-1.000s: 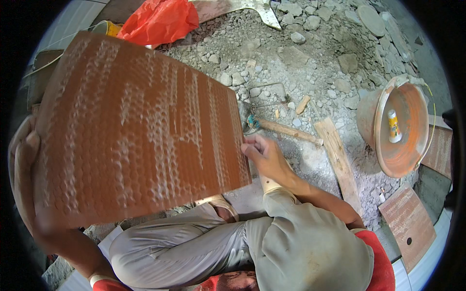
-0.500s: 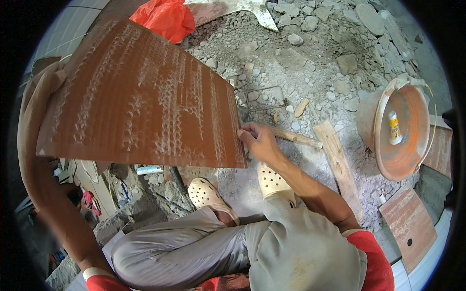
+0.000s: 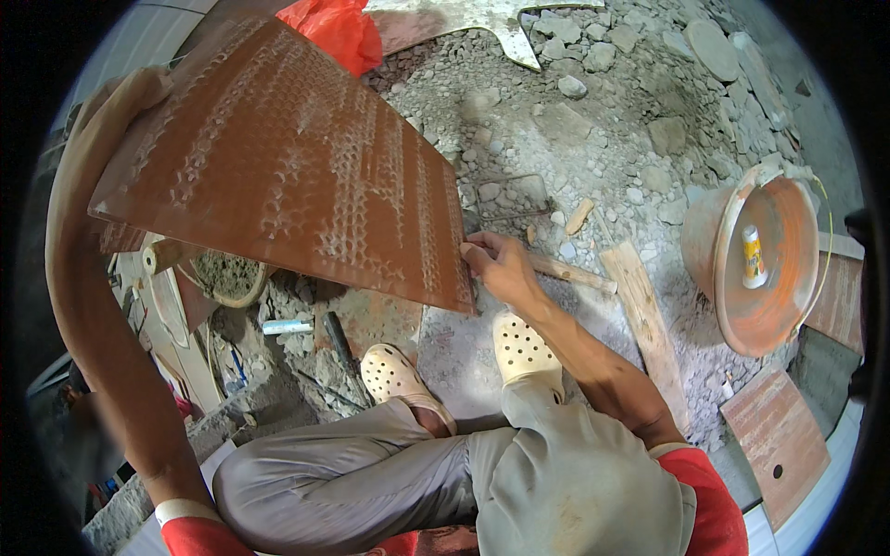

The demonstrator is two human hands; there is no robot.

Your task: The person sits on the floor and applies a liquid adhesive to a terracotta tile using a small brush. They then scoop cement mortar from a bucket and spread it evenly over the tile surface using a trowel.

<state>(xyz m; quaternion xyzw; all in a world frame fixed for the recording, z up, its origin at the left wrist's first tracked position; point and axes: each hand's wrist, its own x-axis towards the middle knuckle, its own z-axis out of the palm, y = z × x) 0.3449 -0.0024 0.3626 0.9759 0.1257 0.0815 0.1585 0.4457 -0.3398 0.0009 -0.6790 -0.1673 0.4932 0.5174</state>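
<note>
Grey rubble (image 3: pixel 612 120) spreads over the ground left of the orange-stained bucket (image 3: pixel 786 301). Well left of that bucket I hold a brown tile (image 3: pixel 287 167) aslant above the ground, its pale-streaked face toward me. My left hand (image 3: pixel 130 97), farthest from the bucket, curls around the tile's outer edge; my right hand (image 3: pixel 501 269), nearer the bucket, pinches the opposite edge between thumb and bent fingers. Left of the bucket lies a wooden plank (image 3: pixel 649 324); on its near side, a holed tile (image 3: pixel 779 435).

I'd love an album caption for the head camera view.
Left hand and right hand hold a reddish-brown tile, grey rubble beyond, a bucket at right.
</note>
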